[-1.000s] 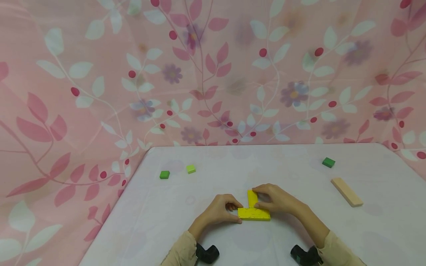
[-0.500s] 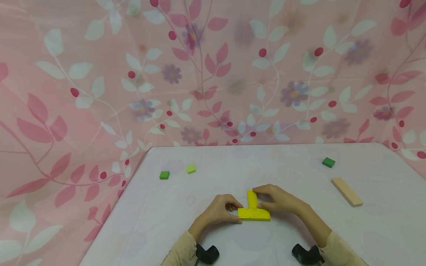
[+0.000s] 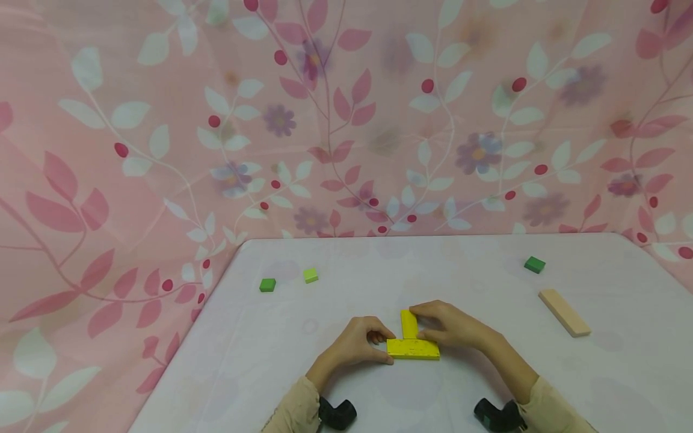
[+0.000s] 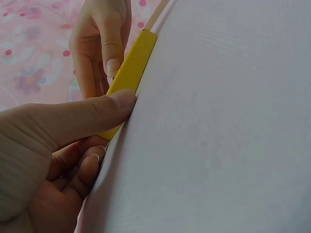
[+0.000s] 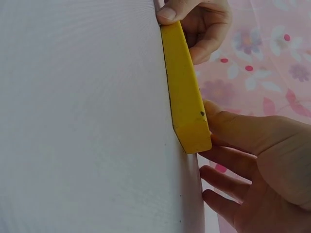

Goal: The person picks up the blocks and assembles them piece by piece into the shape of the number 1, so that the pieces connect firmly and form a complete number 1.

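Two yellow wooden blocks form an upside-down T on the table in the head view. The front block (image 3: 413, 350) lies crosswise, while the rear block (image 3: 408, 325) points away from its back edge. My left hand (image 3: 354, 343) pinches the front block's left end, thumb on the near side; the left wrist view shows that thumb across the yellow face (image 4: 133, 63). My right hand (image 3: 455, 325) grips the rear block, fingertips at its far end and thumb low on its right side. In the right wrist view the front block (image 5: 182, 77) hides the rear one.
Two small green blocks, one darker (image 3: 267, 285) and one lime (image 3: 311, 275), lie at the back left of the white-covered table (image 3: 216, 373). A dark green block (image 3: 535, 264) and a plain wooden plank (image 3: 565, 313) are on the right. A pink floral curtain (image 3: 352, 120) hangs behind.
The rear yellow block has shifted very slightly left with my right fingers, and my right thumb has moved a little on its side. My left hand and the front block stay in place.
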Demonstrator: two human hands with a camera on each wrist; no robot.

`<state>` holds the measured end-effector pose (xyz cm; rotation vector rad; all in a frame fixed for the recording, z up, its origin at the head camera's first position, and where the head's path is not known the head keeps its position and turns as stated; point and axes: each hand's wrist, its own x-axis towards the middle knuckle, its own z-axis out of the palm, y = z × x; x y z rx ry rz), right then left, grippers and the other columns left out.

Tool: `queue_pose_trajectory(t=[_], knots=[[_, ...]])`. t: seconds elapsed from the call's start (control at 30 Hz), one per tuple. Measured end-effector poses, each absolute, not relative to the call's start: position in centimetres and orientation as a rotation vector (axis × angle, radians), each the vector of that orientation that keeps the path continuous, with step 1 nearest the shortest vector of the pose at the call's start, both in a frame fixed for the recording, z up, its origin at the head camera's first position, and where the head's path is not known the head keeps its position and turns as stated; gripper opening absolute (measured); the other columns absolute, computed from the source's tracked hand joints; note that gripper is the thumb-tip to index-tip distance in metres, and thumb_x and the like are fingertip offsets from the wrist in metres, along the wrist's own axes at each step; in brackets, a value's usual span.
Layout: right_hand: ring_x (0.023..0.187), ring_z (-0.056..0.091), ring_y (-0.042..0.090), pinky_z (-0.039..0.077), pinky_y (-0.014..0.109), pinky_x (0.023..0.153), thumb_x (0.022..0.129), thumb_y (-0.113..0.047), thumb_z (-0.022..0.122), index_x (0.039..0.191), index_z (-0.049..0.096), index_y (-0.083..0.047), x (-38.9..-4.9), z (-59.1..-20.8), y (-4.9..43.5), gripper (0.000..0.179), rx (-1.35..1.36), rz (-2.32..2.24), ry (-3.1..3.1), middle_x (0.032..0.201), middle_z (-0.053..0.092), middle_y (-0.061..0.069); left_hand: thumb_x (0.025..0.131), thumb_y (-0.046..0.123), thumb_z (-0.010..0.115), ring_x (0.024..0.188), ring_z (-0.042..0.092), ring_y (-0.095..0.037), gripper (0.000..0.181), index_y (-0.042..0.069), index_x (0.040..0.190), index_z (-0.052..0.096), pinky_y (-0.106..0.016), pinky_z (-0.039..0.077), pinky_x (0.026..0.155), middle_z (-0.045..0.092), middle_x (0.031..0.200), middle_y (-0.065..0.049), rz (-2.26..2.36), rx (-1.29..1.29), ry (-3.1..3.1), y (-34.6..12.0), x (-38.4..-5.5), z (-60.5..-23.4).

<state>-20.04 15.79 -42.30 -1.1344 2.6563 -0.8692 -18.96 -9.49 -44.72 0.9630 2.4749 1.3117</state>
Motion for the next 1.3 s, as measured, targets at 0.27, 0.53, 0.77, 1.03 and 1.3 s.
queue_pose_trajectory(t=[0.27,0.53,0.77,1.03,1.3], knots=[[0.119,0.049,0.040,0.039,0.055,0.096,0.086,-0.027,0.069,0.127,0.054,0.006,-20.5,-41.1,17.8,0.055,-0.948,-0.904,2.741,0.127,0.056,0.021,0.065,0.012,0.086,0.071,0.052,-0.001,0.035,0.006,0.097,0.073,-0.017,0.048,0.067,0.065,0.084,0.006,1.309,0.951,2.479,-9.4,-18.9,-44.7],[0.115,0.049,0.047,0.040,0.060,0.091,0.085,-0.021,0.070,0.124,0.056,0.006,-20.8,-38.8,23.3,0.050,-0.772,-1.006,2.917,0.124,0.056,0.026,0.065,0.011,0.086,0.072,0.053,-0.002,0.035,0.006,0.097,0.073,-0.017,0.048,0.068,0.065,0.085,0.005,1.313,0.960,2.476,-9.5,-18.9,-44.8],[0.113,0.047,0.053,0.040,0.062,0.089,0.084,-0.020,0.071,0.125,0.053,0.009,-20.9,-38.5,27.3,0.054,-0.625,-0.985,2.952,0.124,0.053,0.032,0.065,0.011,0.086,0.072,0.053,-0.001,0.035,0.005,0.097,0.073,-0.017,0.048,0.067,0.065,0.085,0.005,1.318,0.957,2.471,-9.6,-18.9,-44.8],[0.104,0.047,0.058,0.042,0.064,0.080,0.086,-0.019,0.068,0.128,0.048,0.011,-20.8,-38.6,31.4,0.055,-0.421,-0.802,2.993,0.119,0.050,0.040,0.065,0.011,0.086,0.071,0.053,-0.001,0.035,0.005,0.097,0.073,-0.017,0.048,0.068,0.065,0.084,0.005,1.314,0.958,2.475,-9.5,-18.9,-44.9],[0.102,0.047,0.059,0.043,0.064,0.076,0.087,-0.013,0.064,0.125,0.048,0.013,-20.6,-39.0,34.6,0.049,-0.295,-0.735,3.013,0.111,0.052,0.042,0.065,0.011,0.086,0.072,0.053,-0.001,0.035,0.005,0.097,0.073,-0.017,0.048,0.068,0.065,0.084,0.004,1.304,0.971,2.483,-9.5,-18.9,-44.8]])
